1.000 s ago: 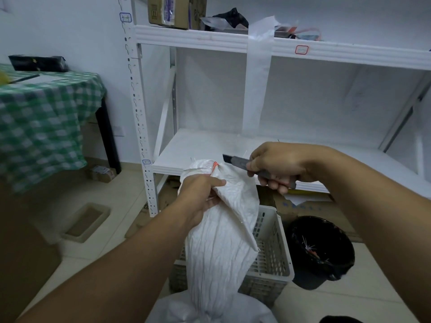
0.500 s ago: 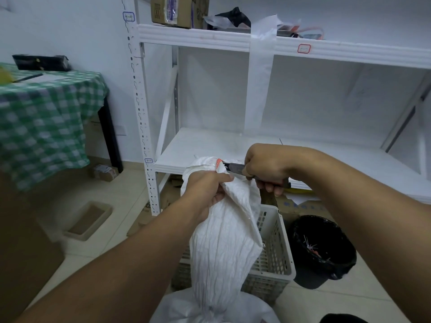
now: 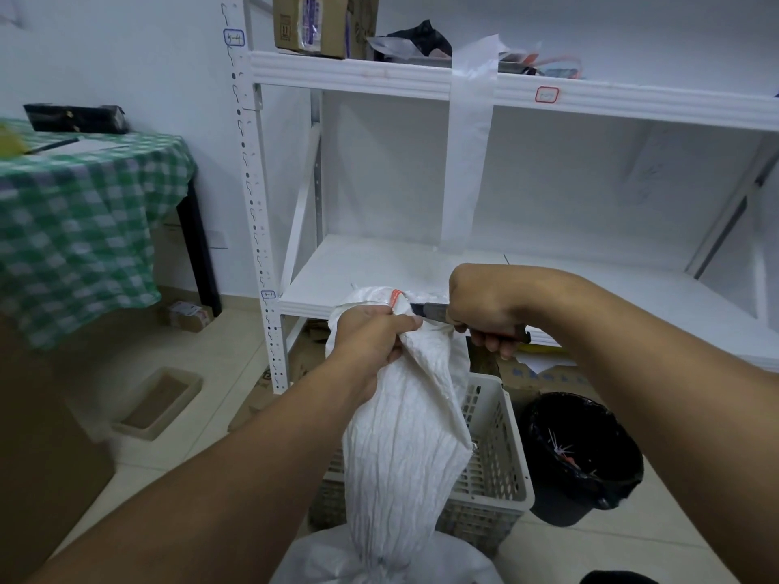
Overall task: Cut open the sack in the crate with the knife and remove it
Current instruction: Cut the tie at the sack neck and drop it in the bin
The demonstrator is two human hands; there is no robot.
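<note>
The bottom of the white sack (image 3: 404, 436) is cut off by the picture's edge, so I cannot tell if it sits in the crate (image 3: 497, 478) or just in front of it. The left hand (image 3: 371, 343) holds the sack's neck up, fingers wrapped tight round it. The right hand (image 3: 484, 305) has its fingers tight round the knife (image 3: 430, 308), and the fist hides most of the handle. The blade tip meets the sack's top by a red mark. A second ago the blade was away from the sack. A black bin (image 3: 581, 453) stands beside the crate. Behind is a white shelf (image 3: 379, 263).
</note>
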